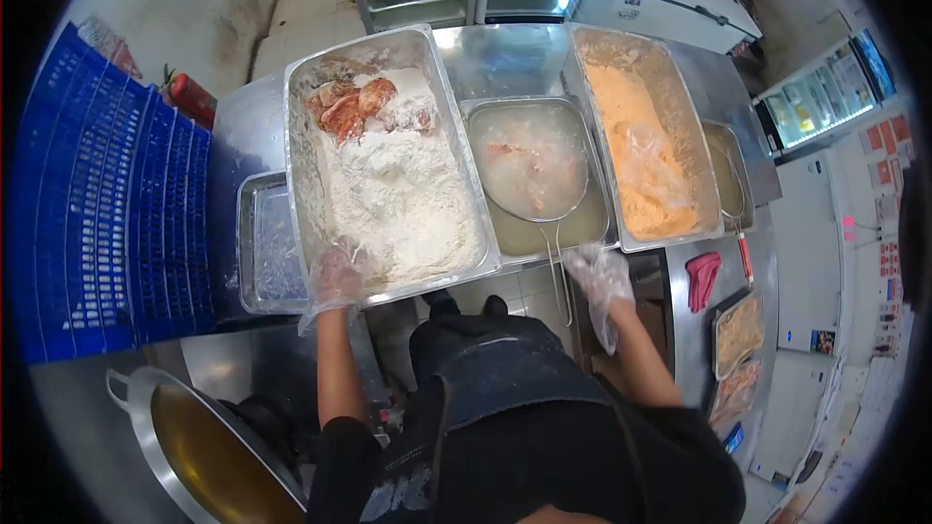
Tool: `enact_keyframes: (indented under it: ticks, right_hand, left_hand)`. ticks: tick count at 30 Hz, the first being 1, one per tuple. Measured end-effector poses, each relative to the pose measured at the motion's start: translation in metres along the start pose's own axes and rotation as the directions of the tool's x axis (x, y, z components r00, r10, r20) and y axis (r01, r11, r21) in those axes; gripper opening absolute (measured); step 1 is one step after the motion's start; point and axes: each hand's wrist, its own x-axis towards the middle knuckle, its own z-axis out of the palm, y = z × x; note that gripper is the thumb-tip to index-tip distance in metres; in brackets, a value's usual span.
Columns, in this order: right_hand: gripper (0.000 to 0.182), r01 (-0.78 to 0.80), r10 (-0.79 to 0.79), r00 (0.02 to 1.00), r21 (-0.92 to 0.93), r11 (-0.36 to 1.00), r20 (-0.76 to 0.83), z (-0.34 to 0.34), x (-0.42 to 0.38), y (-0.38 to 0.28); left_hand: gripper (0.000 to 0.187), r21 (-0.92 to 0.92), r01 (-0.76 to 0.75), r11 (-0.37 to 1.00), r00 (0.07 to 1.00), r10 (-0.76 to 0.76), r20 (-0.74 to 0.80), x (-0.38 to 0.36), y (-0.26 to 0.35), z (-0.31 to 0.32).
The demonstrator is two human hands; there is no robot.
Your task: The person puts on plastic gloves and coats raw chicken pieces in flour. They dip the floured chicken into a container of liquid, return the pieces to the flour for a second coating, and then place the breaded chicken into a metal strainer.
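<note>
Dark apron [515, 378]: nearest the camera. Left to right: blue crates [107, 223] stand beside the worktop [248, 126]. Left hand [338, 277], gloved in clear plastic, is at the near-left corner of the flour tray [303, 165]; finger closure cannot be determined. Reddish coated meat [348, 109] lies at that tray's far left. Center: strainer [560, 277] holds pieces in cloudy liquid, handle toward the near side. Right hand [599, 277], gloved, is beside the handle; grip cannot be determined. Right: tray of orange powder [701, 160].
</note>
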Motion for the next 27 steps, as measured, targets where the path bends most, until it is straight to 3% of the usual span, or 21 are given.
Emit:
enact_keyframes:
  ticks: [1, 2, 3, 4, 5, 6, 7, 9, 11, 12, 13, 14, 15, 16, 18, 19, 20, 22, 23, 25, 27]
  right_hand:
    - [0.039, -0.222, 0.176, 0.968, 0.282, 0.933, 0.182, 0.012, -0.007, 0.008]
    - [0.034, -0.259, 0.104, 0.957, 0.641, 0.722, 0.269, 0.031, -0.01, 0.013]
    - [0.03, -0.296, 0.003, 0.948, 0.876, 0.38, 0.319, 0.045, -0.01, 0.01]
    - [0.029, -0.39, 0.08, 0.92, 0.917, 0.086, 0.384, 0.005, -0.03, -0.029]
    - [0.029, -0.383, 0.067, 0.923, 0.92, 0.085, 0.378, 0.005, -0.021, -0.024]
    - [0.026, -0.334, 0.014, 0.941, 0.935, -0.117, 0.338, 0.006, -0.009, -0.021]
    - [0.023, -0.289, -0.028, 0.955, 0.904, -0.316, 0.295, 0.005, 0.002, -0.018]
    - [0.023, -0.214, -0.142, 0.973, 0.934, -0.287, 0.18, -0.004, 0.026, -0.009]
    - [0.023, -0.487, -0.33, 0.865, 0.789, -0.375, 0.378, 0.0, 0.065, 0.005]
    - [0.023, -0.488, -0.345, 0.861, 0.795, -0.359, 0.373, 0.0, 0.068, 0.002]
    - [0.023, -0.433, -0.249, 0.895, 0.858, -0.278, 0.371, 0.001, 0.07, 0.0]
    - [0.023, -0.379, -0.151, 0.923, 0.906, -0.187, 0.355, 0.001, 0.069, -0.003]
    - [0.023, -0.377, -0.161, 0.922, 0.909, -0.176, 0.351, -0.003, 0.061, -0.009]
    - [0.023, -0.336, -0.09, 0.941, 0.934, -0.119, 0.327, -0.005, 0.05, -0.016]
    - [0.026, -0.265, 0.022, 0.964, 0.964, 0.008, 0.264, 0.001, 0.042, -0.022]
    - [0.026, -0.261, 0.01, 0.965, 0.965, 0.023, 0.261, 0.007, 0.041, -0.022]
    - [0.025, -0.21, 0.069, 0.977, 0.967, 0.142, 0.202, 0.009, 0.039, -0.023]
    - [0.025, -0.129, 0.131, 0.988, 0.92, 0.369, 0.086, 0.007, 0.038, -0.021]
    - [0.025, -0.127, 0.122, 0.989, 0.917, 0.378, 0.086, 0.014, 0.042, -0.009]
    - [0.037, 0.081, 0.056, 0.983, 0.694, 0.716, -0.172, 0.032, 0.056, 0.015]
    - [0.036, 0.025, 0.048, 0.994, 0.641, 0.767, -0.096, 0.005, 0.029, 0.003]
  left_hand:
    - [0.033, 0.009, 0.014, 1.0, 1.0, -0.013, -0.009, -0.004, -0.016, 0.02]
    - [0.034, 0.106, -0.067, 0.992, 0.997, 0.07, -0.021, -0.004, -0.043, 0.048]
    - [0.034, 0.201, -0.148, 0.968, 0.987, 0.156, -0.027, -0.004, -0.053, 0.062]
    - [0.034, 0.211, -0.142, 0.967, 0.987, 0.154, -0.038, -0.006, -0.041, 0.053]
    - [0.033, 0.258, -0.105, 0.96, 0.979, 0.145, -0.142, -0.008, -0.025, 0.035]
    - [0.032, 0.302, -0.06, 0.951, 0.961, 0.137, -0.24, -0.011, -0.016, 0.024]
    - [0.032, 0.312, -0.051, 0.949, 0.962, 0.13, -0.238, -0.01, -0.019, 0.025]
    - [0.033, 0.065, 0.052, 0.997, 0.985, -0.04, -0.17, -0.006, -0.026, 0.034]
    - [0.034, 0.093, 0.118, 0.989, 0.99, -0.11, -0.088, -0.002, -0.014, 0.024]
    - [0.036, 0.123, 0.165, 0.979, 0.986, -0.164, -0.018, 0.004, -0.013, 0.018]
    - [0.036, 0.122, 0.18, 0.976, 0.984, -0.177, -0.032, 0.004, -0.018, 0.021]
    - [0.037, 0.213, 0.122, 0.969, 0.992, -0.111, -0.064, 0.004, -0.029, 0.035]
    - [0.039, 0.305, 0.066, 0.95, 0.995, -0.041, -0.089, 0.003, -0.032, 0.037]
    - [0.039, 0.301, 0.081, 0.95, 0.994, -0.052, -0.101, 0.003, -0.033, 0.039]
    - [0.039, 0.111, 0.173, 0.979, 0.966, -0.146, -0.215, 0.002, -0.023, 0.035]
    - [0.039, 0.105, 0.189, 0.976, 0.961, -0.161, -0.225, 0.001, -0.02, 0.031]
    - [0.038, 0.093, 0.165, 0.982, 0.951, -0.134, -0.278, 0.001, -0.017, 0.029]
    - [0.038, 0.078, 0.157, 0.985, 0.933, -0.122, -0.34, 0.002, -0.013, 0.024]
    - [0.037, 0.064, 0.157, 0.986, 0.925, -0.124, -0.359, 0.001, -0.01, 0.021]
    - [0.037, 0.049, 0.157, 0.986, 0.915, -0.126, -0.384, 0.002, -0.01, 0.02]
    - [0.036, 0.0, 0.211, 0.978, 0.906, -0.195, -0.377, 0.004, -0.013, 0.024]
